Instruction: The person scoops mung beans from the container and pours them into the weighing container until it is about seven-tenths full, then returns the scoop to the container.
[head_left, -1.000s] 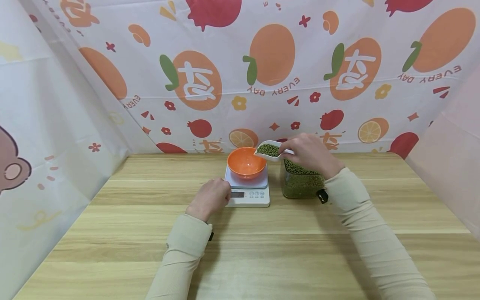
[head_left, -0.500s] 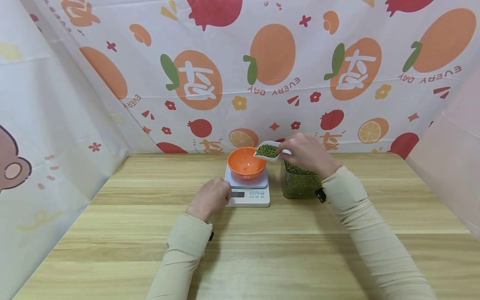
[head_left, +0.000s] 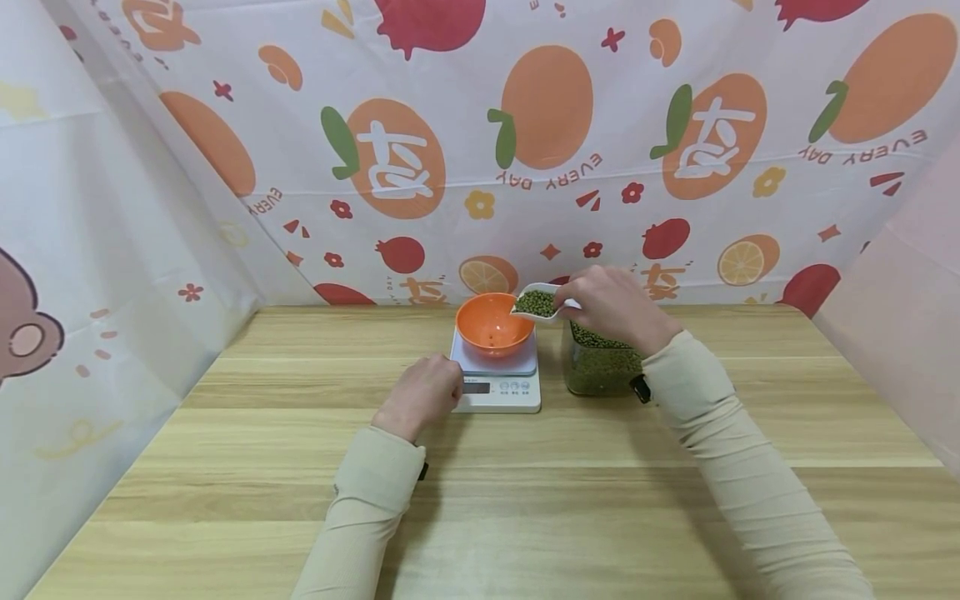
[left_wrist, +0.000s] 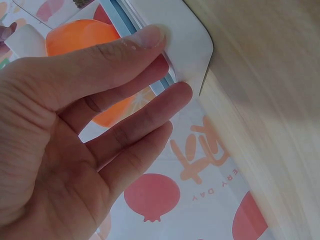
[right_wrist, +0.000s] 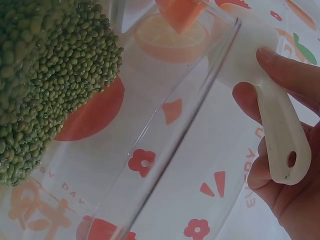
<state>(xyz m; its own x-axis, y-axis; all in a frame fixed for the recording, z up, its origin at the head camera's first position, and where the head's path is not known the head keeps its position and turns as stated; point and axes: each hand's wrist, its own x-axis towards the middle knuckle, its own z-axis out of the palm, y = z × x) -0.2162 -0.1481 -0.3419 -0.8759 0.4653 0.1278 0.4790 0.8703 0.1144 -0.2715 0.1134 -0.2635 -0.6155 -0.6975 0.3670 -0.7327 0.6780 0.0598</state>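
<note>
My right hand [head_left: 609, 304] pinches the handle of a white scoop [head_left: 553, 314], thumb on top in the right wrist view. Green mung beans [head_left: 536, 303] fill the scoop, whose tip is over the right rim of an orange bowl [head_left: 487, 321]. A few dark specks, likely beans, lie in the bowl. The bowl stands on a white kitchen scale [head_left: 516, 403]. At the scale's left front corner is my left hand [head_left: 423, 392]. In the left wrist view its fingers [left_wrist: 145, 107] are loosely extended, with thumb and fingertips against the scale's edge. The display's reading is too small to tell.
A clear container [head_left: 600, 375] of mung beans [right_wrist: 65, 75] stands right of the scale, partly under my right hand and wrist. The wooden table [head_left: 510, 508] reaches back to a fruit-patterned cloth [head_left: 465, 108]. Another cloth [head_left: 112, 208] hangs at the left.
A few dark specks have appeared in the bowl, which showed none a second ago. The scoop has shifted only slightly at the rim. My left hand has stayed in place.
</note>
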